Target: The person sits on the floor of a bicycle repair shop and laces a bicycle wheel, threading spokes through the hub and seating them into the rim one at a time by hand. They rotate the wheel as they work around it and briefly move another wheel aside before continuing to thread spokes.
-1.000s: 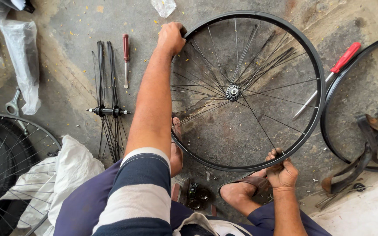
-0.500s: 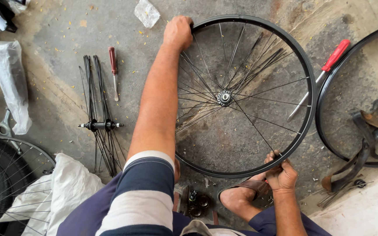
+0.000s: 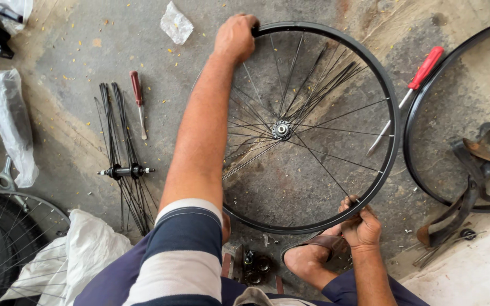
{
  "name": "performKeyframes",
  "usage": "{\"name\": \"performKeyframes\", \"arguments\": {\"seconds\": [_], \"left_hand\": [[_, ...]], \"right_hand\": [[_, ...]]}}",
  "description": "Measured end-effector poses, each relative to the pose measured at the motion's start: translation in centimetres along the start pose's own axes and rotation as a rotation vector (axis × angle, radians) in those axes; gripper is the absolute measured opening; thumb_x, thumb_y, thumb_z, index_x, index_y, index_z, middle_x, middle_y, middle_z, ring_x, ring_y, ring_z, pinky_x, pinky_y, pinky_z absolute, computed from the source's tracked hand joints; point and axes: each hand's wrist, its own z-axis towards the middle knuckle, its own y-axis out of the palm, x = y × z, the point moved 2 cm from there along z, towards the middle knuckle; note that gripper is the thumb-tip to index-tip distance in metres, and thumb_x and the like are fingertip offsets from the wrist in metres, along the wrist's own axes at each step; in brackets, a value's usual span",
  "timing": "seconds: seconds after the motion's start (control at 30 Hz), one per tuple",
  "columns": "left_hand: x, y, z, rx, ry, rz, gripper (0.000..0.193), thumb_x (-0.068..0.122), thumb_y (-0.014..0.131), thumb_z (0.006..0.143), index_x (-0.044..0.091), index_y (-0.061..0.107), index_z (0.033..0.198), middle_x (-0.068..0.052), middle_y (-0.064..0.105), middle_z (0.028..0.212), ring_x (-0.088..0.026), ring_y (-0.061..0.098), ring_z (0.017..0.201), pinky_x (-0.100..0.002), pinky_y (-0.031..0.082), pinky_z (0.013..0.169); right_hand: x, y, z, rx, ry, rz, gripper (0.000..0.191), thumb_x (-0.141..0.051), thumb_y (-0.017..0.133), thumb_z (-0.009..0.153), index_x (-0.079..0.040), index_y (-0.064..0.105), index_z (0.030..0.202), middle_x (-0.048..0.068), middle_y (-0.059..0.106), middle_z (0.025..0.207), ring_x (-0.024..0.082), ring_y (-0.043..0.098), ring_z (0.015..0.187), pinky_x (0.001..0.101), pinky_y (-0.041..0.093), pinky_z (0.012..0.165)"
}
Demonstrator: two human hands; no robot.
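A black bicycle wheel rim [image 3: 389, 130] lies flat on the concrete floor, with a silver hub [image 3: 282, 130] at its middle and thin spokes fanning out, some loose. My left hand [image 3: 235, 37] grips the far edge of the rim, arm stretched across the wheel. My right hand [image 3: 360, 223] holds the near edge of the rim at a spoke's end. My sandalled foot [image 3: 308, 255] rests just under the near rim.
A red-handled screwdriver [image 3: 414, 84] lies across the rim's right side. A second black rim [image 3: 426, 181] and rubber strips [image 3: 477, 164] are at right. A loose hub with spokes [image 3: 125, 170] and a small screwdriver [image 3: 138, 102] lie left. Another wheel [image 3: 7, 238] and white bags [image 3: 80, 255] sit lower left.
The view has shifted, so everything appears further left and lower in frame. My left hand has slid a little along the far rim. My right hand stays at the near rim.
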Motion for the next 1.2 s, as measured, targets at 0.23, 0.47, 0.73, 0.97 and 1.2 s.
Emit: {"name": "performKeyframes", "arguments": {"seconds": [0.23,0.47,0.73,0.97,1.2], "left_hand": [[2.6,1.3,0.7,-0.023,-0.049,0.006,0.034,-0.003,0.061,0.086,0.014,0.074,0.111,-0.009,0.067,0.113,-0.032,0.063,0.112,-0.044,0.048,0.097],[2.0,2.5,1.3,-0.008,0.024,0.044,0.028,-0.001,0.059,0.090,0.012,0.073,0.109,-0.012,0.067,0.116,-0.035,0.060,0.115,-0.044,0.047,0.100],[6.8,4.5,4.0,-0.056,0.198,0.007,0.029,-0.002,0.061,0.081,0.007,0.069,0.107,-0.017,0.066,0.114,-0.038,0.060,0.111,-0.045,0.047,0.098],[8.7,5.7,5.3,-0.132,0.179,0.073,0.032,-0.005,0.055,0.087,0.011,0.072,0.109,-0.015,0.066,0.117,-0.036,0.061,0.110,-0.046,0.047,0.097],[9.5,6.4,4.9,-0.089,0.193,0.152,0.032,-0.004,0.058,0.089,0.011,0.071,0.115,-0.012,0.067,0.121,-0.031,0.060,0.111,-0.044,0.049,0.095]], "right_hand": [[-0.2,0.5,0.2,-0.062,0.021,0.039,0.025,-0.009,0.065,0.097,0.008,0.070,0.114,0.020,0.068,0.103,0.028,0.064,0.094,0.0389,0.049,0.090],[-0.5,0.5,0.5,-0.056,0.014,0.042,0.026,-0.010,0.067,0.096,0.009,0.070,0.114,0.020,0.069,0.101,0.027,0.064,0.093,0.0377,0.050,0.089],[-0.9,0.1,0.9,-0.099,0.027,0.058,0.029,-0.009,0.069,0.094,0.010,0.070,0.117,0.021,0.070,0.102,0.028,0.066,0.094,0.0381,0.050,0.089],[-1.0,-0.3,1.0,-0.017,0.013,0.023,0.028,-0.007,0.070,0.092,0.008,0.071,0.115,0.020,0.072,0.104,0.029,0.068,0.094,0.0389,0.052,0.092],[-1.0,-0.3,0.8,-0.004,0.015,0.047,0.026,-0.004,0.069,0.092,0.009,0.072,0.114,0.020,0.074,0.104,0.029,0.068,0.093,0.0402,0.053,0.089]]}}
